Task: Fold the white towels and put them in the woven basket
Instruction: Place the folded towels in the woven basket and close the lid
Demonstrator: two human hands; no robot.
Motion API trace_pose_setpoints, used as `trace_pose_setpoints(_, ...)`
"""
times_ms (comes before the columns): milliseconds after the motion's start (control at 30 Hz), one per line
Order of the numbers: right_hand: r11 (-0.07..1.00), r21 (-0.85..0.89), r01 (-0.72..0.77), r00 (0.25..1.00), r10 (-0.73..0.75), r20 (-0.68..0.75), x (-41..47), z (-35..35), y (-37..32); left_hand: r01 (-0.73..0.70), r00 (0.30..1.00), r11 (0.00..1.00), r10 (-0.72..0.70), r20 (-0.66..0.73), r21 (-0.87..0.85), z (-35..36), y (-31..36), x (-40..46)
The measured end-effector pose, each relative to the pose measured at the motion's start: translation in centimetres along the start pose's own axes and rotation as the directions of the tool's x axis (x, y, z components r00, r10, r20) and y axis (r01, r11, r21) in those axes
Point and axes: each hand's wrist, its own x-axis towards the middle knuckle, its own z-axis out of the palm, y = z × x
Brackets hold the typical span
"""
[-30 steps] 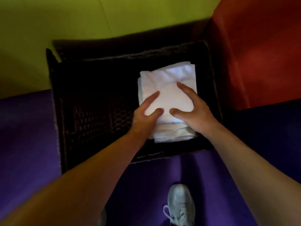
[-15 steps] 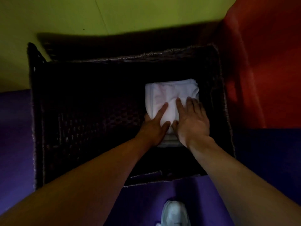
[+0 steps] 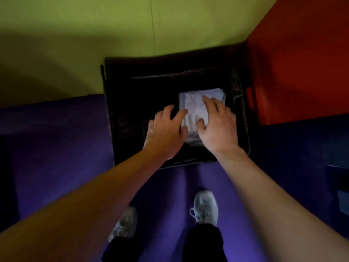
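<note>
A stack of folded white towels [image 3: 194,108] lies in the right half of the dark woven basket [image 3: 117,110], deep inside it. My left hand [image 3: 166,133] hovers above the stack's left edge with fingers spread and holds nothing. My right hand [image 3: 217,125] is over the stack's right side, fingers apart, fingertips at or just above the top towel. Both hands hide the near part of the stack.
The basket stands on a purple floor mat [image 3: 56,148] against a green wall [image 3: 113,25], with a red surface [image 3: 302,72] close on its right. My two white shoes [image 3: 204,207] stand just in front of the basket.
The towels were lowered into the basket and pressed flat. Now both hands have lifted off the stack with fingers spread, and the view has pulled back from the basket.
</note>
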Motion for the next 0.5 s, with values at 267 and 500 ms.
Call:
trace_pose_setpoints(267,0.989,0.125,0.074,0.983,-0.052,-0.176,-7.3,-9.6,-10.4,-0.069,0.987,0.998,0.069,-0.147,0.004,-14.3,-1.3,-10.3)
trace_pose_setpoints(500,0.957,0.225,0.184,0.971,-0.141,-0.194,-12.1,-16.0,-18.0,0.042,0.971,0.999,-0.046,-0.236,-0.021,-24.2,-2.0,-17.9)
